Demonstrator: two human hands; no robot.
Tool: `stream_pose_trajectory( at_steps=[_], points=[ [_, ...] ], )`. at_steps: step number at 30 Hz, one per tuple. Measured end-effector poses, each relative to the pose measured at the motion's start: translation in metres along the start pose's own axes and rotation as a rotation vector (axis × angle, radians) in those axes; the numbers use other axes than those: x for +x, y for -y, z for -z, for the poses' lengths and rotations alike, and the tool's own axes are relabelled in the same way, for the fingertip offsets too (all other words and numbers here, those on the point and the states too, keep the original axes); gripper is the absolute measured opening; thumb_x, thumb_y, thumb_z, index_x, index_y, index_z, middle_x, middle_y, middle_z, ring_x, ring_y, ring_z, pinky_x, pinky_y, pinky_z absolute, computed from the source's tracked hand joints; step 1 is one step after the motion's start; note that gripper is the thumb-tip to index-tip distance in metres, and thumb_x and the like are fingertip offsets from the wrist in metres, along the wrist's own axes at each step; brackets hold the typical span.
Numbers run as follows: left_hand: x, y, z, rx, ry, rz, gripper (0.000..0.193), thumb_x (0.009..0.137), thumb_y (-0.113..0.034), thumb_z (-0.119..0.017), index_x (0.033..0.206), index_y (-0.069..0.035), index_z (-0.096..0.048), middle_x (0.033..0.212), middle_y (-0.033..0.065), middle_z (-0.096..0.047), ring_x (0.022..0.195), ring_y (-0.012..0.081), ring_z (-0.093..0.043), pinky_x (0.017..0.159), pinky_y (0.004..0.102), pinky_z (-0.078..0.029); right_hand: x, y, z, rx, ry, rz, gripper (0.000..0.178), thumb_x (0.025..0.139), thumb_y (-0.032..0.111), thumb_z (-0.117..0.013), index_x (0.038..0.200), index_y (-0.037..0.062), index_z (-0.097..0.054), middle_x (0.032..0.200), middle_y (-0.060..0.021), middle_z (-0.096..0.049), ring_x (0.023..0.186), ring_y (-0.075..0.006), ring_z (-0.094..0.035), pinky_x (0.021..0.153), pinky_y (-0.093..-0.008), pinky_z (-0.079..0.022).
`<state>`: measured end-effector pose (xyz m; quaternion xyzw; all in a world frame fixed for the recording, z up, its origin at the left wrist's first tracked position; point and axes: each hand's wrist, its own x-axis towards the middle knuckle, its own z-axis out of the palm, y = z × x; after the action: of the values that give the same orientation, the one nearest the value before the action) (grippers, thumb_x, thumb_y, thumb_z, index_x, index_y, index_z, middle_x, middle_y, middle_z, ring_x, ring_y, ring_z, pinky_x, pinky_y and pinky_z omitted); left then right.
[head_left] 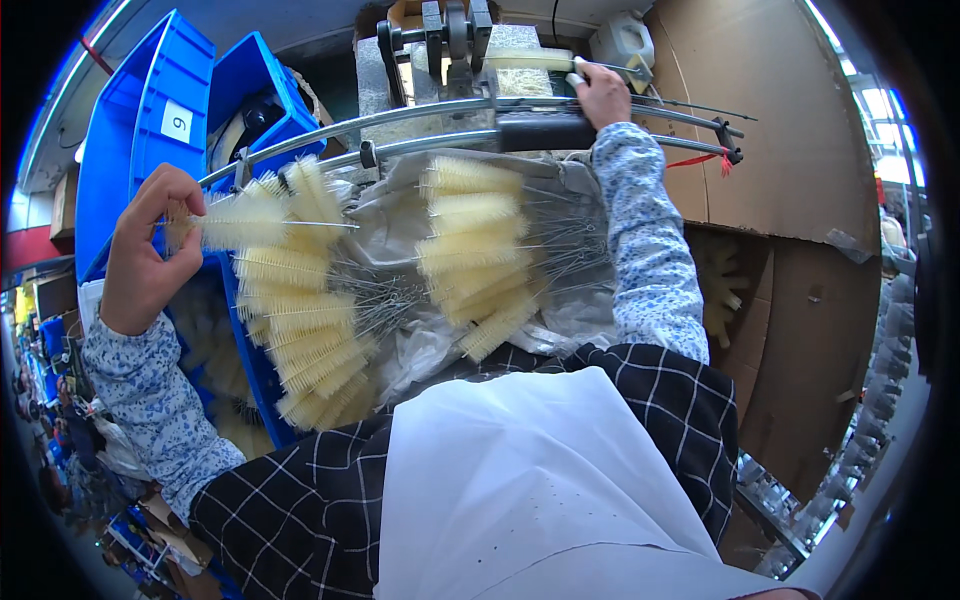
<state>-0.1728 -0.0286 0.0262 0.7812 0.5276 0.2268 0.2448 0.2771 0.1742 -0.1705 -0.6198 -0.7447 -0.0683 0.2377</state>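
Note:
At the left, my left hand [150, 245] is closed around the bristle tip of a cream bottle brush [245, 222]. Its wire stem points right, over a pile of similar brushes [290, 310]. My right hand [603, 97] reaches across the metal rails [420, 112], its fingers closed at the right end of another cream bottle brush [528, 59]. That brush lies level beside the machine's wheel and clamps [455, 45]. A second group of cream brushes [472, 240] lies in the middle, their wire stems fanned to the right.
Blue plastic bins [150, 120] stand at the far left, and another blue bin [270, 400] holds brushes beside my left arm. A dark sleeve [545, 131] covers part of the rails. Cardboard [740, 110] walls the right side; a white jug [625, 42] stands behind. Crumpled plastic lies under the brushes.

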Motion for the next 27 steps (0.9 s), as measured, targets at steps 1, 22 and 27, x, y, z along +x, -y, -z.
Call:
stream_pose_trajectory(
  at_steps=[1, 22, 27],
  points=[
    [0.000, 0.000, 0.000, 0.003, -0.001, 0.000, 0.020, 0.062, 0.002, -0.048, 0.080, -0.003, -0.043, 0.078, 0.0059, -0.041, 0.076, 0.0163, -0.043, 0.074, 0.0247, -0.035, 0.003, -0.006, 0.009, 0.029, 0.051, -0.017, 0.026, 0.075, 0.022, -0.059, 0.100, 0.0121, -0.062, 0.094, -0.0091, -0.062, 0.089, -0.0254, -0.058, 0.078, -0.0367, -0.045],
    [0.002, 0.010, -0.011, -0.030, 0.059, 0.010, 0.020, 0.063, 0.003, -0.048, 0.081, -0.002, -0.044, 0.078, 0.0060, -0.042, 0.075, 0.0160, -0.044, 0.073, 0.0236, -0.035, 0.028, -0.027, 0.040, 0.000, 0.246, 0.141, 0.022, 0.082, 0.010, -0.048, 0.099, 0.0181, -0.058, 0.093, -0.0094, -0.061, 0.088, -0.0274, -0.057, 0.079, -0.0376, -0.045],
    [-0.005, 0.031, -0.034, 0.052, 0.268, 0.101, 0.023, 0.064, -0.001, -0.056, 0.086, -0.002, -0.049, 0.082, 0.0092, -0.049, 0.080, 0.0219, -0.050, 0.073, 0.0276, -0.038, 0.020, -0.050, 0.057, 0.131, 0.340, -0.009, 0.020, 0.082, 0.011, -0.049, 0.099, 0.0155, -0.058, 0.091, -0.0082, -0.060, 0.084, -0.0251, -0.056, 0.077, -0.0353, -0.044]
  ],
)
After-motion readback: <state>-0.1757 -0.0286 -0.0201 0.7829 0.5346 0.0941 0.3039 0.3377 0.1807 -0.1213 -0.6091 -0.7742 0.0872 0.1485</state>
